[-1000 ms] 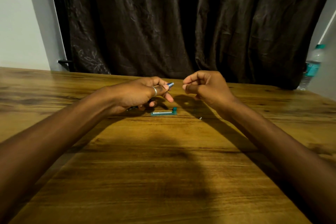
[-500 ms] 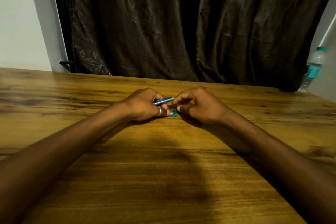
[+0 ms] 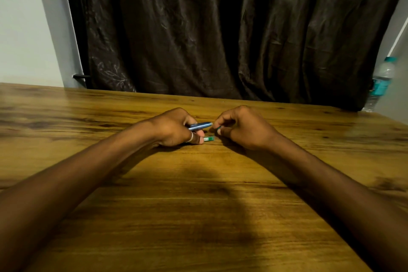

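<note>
My left hand point(image 3: 174, 127) rests on the wooden table point(image 3: 198, 216) and grips a blue metallic pen point(image 3: 201, 126), whose tip points right. Under that hand's fingertips lies a small teal case point(image 3: 209, 138) on the table, mostly hidden by the fingers. My right hand point(image 3: 242, 127) sits just to the right with curled fingers. Its thumb and fingertips pinch a tiny dark green piece point(image 3: 218, 127) close to the pen's tip. A small gap separates the piece from the pen.
A dark curtain point(image 3: 220, 28) hangs behind the table's far edge. A plastic water bottle point(image 3: 381, 81) with a teal label stands at the far right. A pale wall is at the left.
Both hands came down from mid-air onto the table over the teal case. In the last half second my right hand drew slightly right, away from the pen tip, pinching the green piece.
</note>
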Motion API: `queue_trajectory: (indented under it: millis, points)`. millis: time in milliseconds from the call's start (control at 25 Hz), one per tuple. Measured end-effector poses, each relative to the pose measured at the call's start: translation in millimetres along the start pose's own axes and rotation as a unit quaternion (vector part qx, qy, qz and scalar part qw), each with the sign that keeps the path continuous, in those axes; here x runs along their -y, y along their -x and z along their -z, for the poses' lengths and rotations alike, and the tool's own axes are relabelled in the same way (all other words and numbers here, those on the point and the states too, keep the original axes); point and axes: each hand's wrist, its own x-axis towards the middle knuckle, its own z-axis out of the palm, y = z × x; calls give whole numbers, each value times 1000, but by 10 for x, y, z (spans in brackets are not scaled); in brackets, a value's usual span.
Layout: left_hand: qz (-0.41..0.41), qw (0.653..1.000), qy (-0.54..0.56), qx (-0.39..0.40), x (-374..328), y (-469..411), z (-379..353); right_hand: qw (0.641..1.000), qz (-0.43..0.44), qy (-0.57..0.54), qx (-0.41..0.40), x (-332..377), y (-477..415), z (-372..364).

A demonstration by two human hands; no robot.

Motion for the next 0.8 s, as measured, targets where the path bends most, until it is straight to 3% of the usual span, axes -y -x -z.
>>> queue_trajectory:
  millis: [160, 320, 440, 800]
  points:
    - [6, 986, 156, -62, -27, 1, -13, 969, -87, -213, -93, 47, -44, 59]
    - [23, 967, 242, -79, -160, 91, 19, 914, -122, -377, -85, 132, -22, 99]
    - [26, 969, 233, -83, -214, 142, 33, 905, -111, -402, -85, 130, -25, 102]
    - [14, 971, 217, -95, -197, 120, 68, 923, -81, -365, -90, 165, -6, 107]
